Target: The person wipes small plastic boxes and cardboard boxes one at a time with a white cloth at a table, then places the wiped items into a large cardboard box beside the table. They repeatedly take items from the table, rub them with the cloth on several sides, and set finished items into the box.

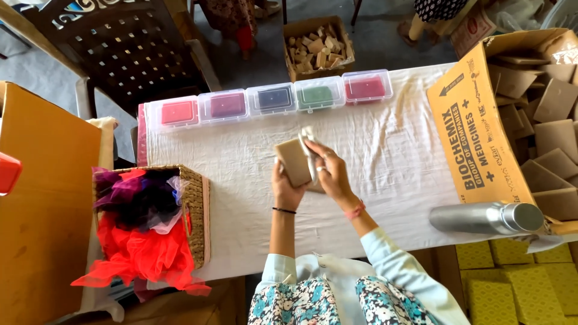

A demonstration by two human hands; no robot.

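While the left hand (pixel 285 188) grips a tan rectangular block (pixel 294 161) from below, the right hand (pixel 330 171) closes over its far edge, fingers pinching a pale strip (pixel 310 153) against it, just above the white tablecloth (pixel 385 174). Beyond sit five clear boxes (pixel 274 99) with coloured pads; left, a wicker basket (pixel 195 210) of red and purple netting; right, a steel bottle (pixel 487 218) beside an open carton (pixel 475 132).

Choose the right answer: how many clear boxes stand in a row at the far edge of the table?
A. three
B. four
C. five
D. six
C: five clear boxes line the far edge of the table, beyond the hands.
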